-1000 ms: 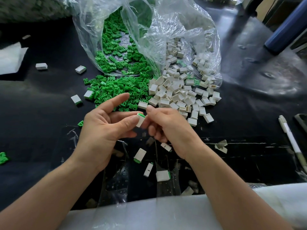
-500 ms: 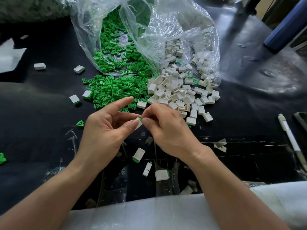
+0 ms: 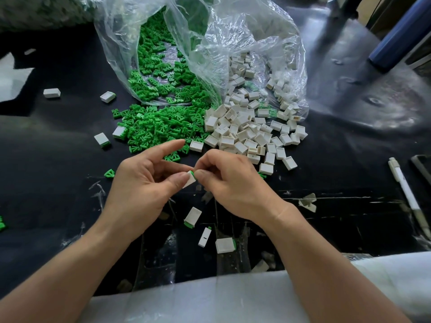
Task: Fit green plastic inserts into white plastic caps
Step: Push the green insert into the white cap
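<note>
insert being pressed into a cap, both hands at mid-surface

the left hand [image 3: 140, 190] pinches a white cap [image 3: 190, 180] between the thumb and the curled fingers behind it. its index finger sticks out straight and touches nothing. this grip looks meant to brace the cap and leave its open end facing the other hand. the right hand [image 3: 231, 183] is curled tight, with thumb tip and index tip closed on the green insert [image 3: 191, 172], of which only a sliver shows at the cap's end. so the insert seems nearly seated, though how deep it sits is hidden by the fingertips. the pair is held just above the surface [image 3: 58, 148], apart from it.

stock lies within easy reach. loose inserts [image 3: 158, 127] and caps [image 3: 247, 134] spill side by side from a clear bag [image 3: 245, 43] just beyond the hands, green to the left and white to the right, probably so that each hand can pick from its own side. finished pieces [image 3: 192, 216] lie scattered near the front edge below the hands, and a few more lie off to the left. a pen [image 3: 405, 192] rests well to the right.
</note>
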{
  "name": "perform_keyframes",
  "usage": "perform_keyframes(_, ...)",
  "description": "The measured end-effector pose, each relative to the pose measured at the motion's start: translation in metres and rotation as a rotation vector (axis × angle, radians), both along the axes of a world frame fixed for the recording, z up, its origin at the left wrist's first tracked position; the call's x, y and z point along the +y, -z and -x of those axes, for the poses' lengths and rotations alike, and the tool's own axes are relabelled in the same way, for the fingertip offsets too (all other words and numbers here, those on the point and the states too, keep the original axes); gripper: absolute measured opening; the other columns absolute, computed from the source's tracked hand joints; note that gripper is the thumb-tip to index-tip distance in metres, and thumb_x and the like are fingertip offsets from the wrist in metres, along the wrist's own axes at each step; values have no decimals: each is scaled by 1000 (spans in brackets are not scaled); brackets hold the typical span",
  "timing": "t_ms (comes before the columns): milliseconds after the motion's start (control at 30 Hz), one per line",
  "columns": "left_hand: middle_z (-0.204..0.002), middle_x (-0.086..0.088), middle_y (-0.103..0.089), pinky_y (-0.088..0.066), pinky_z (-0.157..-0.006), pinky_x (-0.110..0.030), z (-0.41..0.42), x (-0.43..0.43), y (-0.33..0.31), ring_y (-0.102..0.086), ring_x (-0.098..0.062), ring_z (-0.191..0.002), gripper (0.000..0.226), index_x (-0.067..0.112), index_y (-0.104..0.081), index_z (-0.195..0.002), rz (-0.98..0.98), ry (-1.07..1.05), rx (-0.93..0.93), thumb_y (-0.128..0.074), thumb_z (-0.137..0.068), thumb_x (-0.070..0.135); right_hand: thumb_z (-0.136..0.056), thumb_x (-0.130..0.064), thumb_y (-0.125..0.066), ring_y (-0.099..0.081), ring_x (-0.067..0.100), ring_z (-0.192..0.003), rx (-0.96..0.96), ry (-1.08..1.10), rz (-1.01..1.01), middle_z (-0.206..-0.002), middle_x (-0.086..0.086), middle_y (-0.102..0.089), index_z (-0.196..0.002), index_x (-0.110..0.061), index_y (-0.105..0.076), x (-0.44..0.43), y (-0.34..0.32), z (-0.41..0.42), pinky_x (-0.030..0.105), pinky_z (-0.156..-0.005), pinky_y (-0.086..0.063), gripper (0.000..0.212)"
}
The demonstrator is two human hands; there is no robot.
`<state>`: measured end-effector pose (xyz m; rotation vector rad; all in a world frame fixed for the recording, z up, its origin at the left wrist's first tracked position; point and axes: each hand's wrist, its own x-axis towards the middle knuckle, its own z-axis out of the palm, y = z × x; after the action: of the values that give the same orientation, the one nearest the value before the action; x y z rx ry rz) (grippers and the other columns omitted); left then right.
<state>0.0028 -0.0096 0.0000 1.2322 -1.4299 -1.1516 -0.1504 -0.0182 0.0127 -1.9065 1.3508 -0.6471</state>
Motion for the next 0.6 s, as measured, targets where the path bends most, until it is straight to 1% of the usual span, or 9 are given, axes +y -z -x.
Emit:
perform_keyframes(67, -78, 9, -74, -52, -67, -13, 0, 1, 0, -68, -3, -72, 49, 39, -59, -104, 1, 5, -13, -69, -72, 4, -90, -16, -54, -46, 2, -63, 19, -9, -18, -66, -14, -48, -80, -22, -51, 1, 0, 0, 13, -58, -34, 12)
perform_keyframes(167, -78, 9, -74, -52, -68, -13, -1, 0, 0, -68, -3, -72, 51, 40, -59, -104, -1, 3, -18, -69, -72, 1, -94, -18, -46, -44, 13, -79, 99, -40, -17, -81, -8, -43, -84, -22, -41, 4, 2, -3, 28, -72, -36, 11)
perform_keyframes(233, -77, 9, -74, -51, -67, -13, -1, -1, 0, -68, -2, -72, 50, 40, -58, -104, -11, 5, -2, -69, -70, 5, -95, -19, -42, -43, 16, -83, 111, -41, 1, -82, -9, -39, -85, -23, -36, 6, 1, -7, 34, -77, -37, 12)
perform_keyframes(267, -77, 9, -74, -51, -67, -12, -1, -2, 0, -68, -1, -72, 49, 39, -58, -104, -16, 9, 7, -69, -68, 8, -95, -20, -41, -43, 16, -84, 117, -39, 5, -80, -10, -38, -85, -24, -35, 6, 0, -8, 35, -77, -37, 13)
perform_keyframes(333, -77, 9, -74, -50, -65, -11, -1, -2, -2, -67, 0, -72, 48, 38, -58, -105, -25, 13, 21, -67, -64, 15, -95, -20, -40, -43, 16, -84, 133, -30, 4, -78, -13, -37, -84, -24, -35, 6, -2, -7, 34, -76, -37, 13)
perform_keyframes(433, -78, 8, -74, -51, -67, -12, -5, -3, -2, -68, -3, -74, 46, 38, -60, -104, -26, -10, 24, -68, -66, 13, -96, -17, -38, -42, 12, -76, 121, 36, -3, -78, -11, -40, -82, -22, -37, 2, -2, 2, 31, -70, -34, 15)
perform_keyframes(500, -78, 5, -74, -52, -68, -13, -8, -3, -2, -69, -6, -75, 46, 37, -60, -104, -47, -35, 66, -68, -65, 14, -96, -16, -40, -40, 4, -69, 74, 77, -11, -74, -12, -41, -80, -22, -40, -1, -3, 8, 26, -63, -28, 17)
perform_keyframes(567, -78, 5, -74, -51, -66, -12, -5, -3, -2, -69, -4, -73, 48, 36, -59, -105, -58, -14, 84, -68, -62, 18, -94, -18, -46, -40, -1, -62, -5, 78, -6, -68, -14, -43, -80, -22, -46, -1, -4, 5, 17, -57, -28, 15)
perform_keyframes(600, -78, 6, -74, -50, -64, -11, -3, -2, -3, -68, -3, -72, 50, 36, -59, -106, -58, -1, 87, -68, -61, 19, -93, -20, -49, -42, -3, -60, -40, 75, -5, -66, -14, -45, -80, -22, -49, -1, -3, 3, 14, -55, -31, 14)
